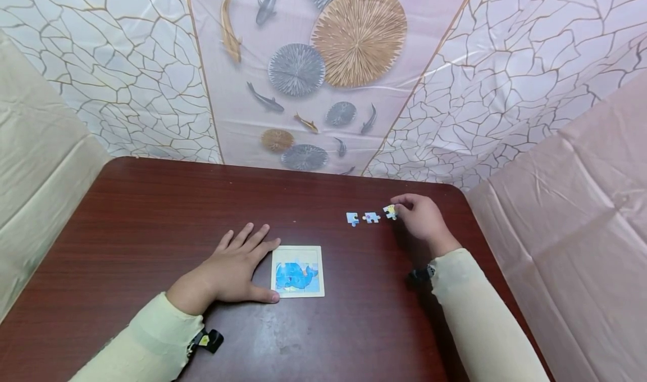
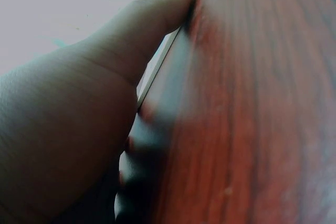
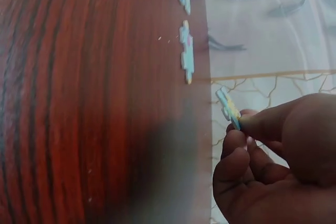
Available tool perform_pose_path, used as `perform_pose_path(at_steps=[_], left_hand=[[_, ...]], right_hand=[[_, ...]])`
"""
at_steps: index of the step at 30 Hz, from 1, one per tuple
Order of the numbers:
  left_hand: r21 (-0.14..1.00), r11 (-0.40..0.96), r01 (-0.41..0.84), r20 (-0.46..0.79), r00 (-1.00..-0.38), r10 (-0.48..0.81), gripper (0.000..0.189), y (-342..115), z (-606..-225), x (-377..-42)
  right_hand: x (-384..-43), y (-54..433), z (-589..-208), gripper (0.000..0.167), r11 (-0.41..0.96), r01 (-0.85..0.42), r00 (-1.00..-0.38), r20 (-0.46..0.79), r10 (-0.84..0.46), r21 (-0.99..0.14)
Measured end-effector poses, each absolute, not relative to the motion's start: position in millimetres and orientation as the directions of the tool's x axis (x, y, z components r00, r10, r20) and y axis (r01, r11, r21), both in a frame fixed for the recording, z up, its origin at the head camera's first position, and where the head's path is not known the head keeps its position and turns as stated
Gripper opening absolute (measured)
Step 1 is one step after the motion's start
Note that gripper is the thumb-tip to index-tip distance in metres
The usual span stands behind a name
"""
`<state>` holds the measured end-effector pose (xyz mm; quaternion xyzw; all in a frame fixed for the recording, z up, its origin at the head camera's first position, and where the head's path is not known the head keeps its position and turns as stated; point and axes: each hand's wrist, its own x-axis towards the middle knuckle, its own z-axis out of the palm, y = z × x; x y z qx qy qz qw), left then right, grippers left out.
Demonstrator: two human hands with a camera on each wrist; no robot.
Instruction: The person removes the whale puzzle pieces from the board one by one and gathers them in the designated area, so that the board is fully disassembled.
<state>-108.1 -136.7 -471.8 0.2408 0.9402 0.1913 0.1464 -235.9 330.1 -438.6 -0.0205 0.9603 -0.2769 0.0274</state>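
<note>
My left hand (image 1: 229, 272) lies flat on the table with its fingers spread. Its thumb and index fingertip touch the left edge of a square puzzle board (image 1: 322, 269) that has a cream frame and a blue whale picture. Along the top inside the frame, pale backing shows. Over at the right, my right hand (image 1: 420, 218) pinches a jigsaw piece (image 3: 226, 103), light blue with yellow, between thumb and fingers, raised off the table in the right wrist view. Two more jigsaw pieces, a left one (image 1: 352, 219) and a middle one (image 1: 371, 217), lie beside it in a row.
The dark red wooden table (image 1: 192, 202) reaches back to a patterned cloth wall (image 1: 298, 123). Plain pale cloth hangs at the left (image 1: 40, 163) and right (image 1: 571, 213) sides. Each wrist wears a small dark camera strap.
</note>
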Motion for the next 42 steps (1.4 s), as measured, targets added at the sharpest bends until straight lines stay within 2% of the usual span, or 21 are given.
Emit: perform_pose_path(at_steps=[7,28,42], left_hand=[[0.433,0.810,0.396,-0.185,-0.840,0.510,0.120,-137,-473,-108],[0.425,0.812,0.400,-0.177,-0.843,0.508,0.119,-136,-471,-107],[0.422,0.811,0.405,-0.177,-0.841,0.512,0.120,-136,-474,-109]], right_hand=[[-239,335,-448,0.029,0.846,0.065,-0.996,-0.080,0.027,-0.528],[-241,336,-460,0.028,0.844,0.106,-0.992,-0.117,0.051,-0.526],[-240,334,-461,0.027,0.840,0.099,-0.994,-0.098,0.056,-0.533]])
